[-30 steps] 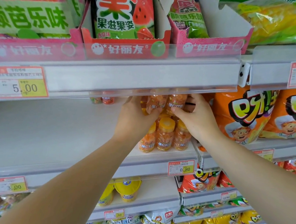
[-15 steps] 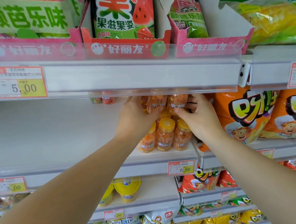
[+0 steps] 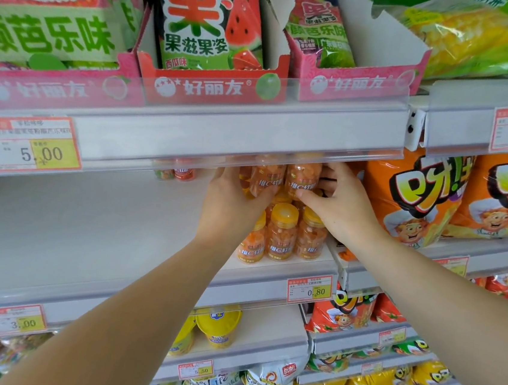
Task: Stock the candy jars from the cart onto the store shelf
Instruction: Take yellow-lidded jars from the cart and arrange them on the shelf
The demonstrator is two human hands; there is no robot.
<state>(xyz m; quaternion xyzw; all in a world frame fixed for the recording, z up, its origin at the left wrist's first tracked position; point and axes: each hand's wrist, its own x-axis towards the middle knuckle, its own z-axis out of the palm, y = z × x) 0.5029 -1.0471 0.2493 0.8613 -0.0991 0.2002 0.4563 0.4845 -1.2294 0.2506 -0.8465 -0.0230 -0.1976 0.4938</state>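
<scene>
**Change.** Against the frames of a second ago there is little difference. Both hands remain at centre frame. The right hand (image 3: 343, 209) has shifted only slightly, and the upper jars (image 3: 282, 179) sit where they were. Judgement: a second tier is being seated and steadied, and release has not yet been made.

**Hands.** The left hand (image 3: 232, 204) wraps the left side of the upper jars, fingers curled round them. The right hand pinches the right-hand jar with its thumb flat on the label. Its fingers reach behind and their tips are hidden.

**Location.** The upper jars stand on the lids of the lower jars (image 3: 281, 237), at the right end of the shelf (image 3: 85, 237). They are partly veiled by the clear price strip (image 3: 220, 138) above. The cart is not in view.

**Containers.**
- All these jars are clear with yellow lids and are full of orange candy pieces.
- Two small jars (image 3: 175, 171) stand further back, left of centre; their contents cannot be told.
- The pink boxes (image 3: 213, 86) across the top hold fruit-printed bags.
- The yellow cups (image 3: 216, 326) at lower centre are closed.
- Orange snack bags (image 3: 411, 202) sit just to the right.
</scene>
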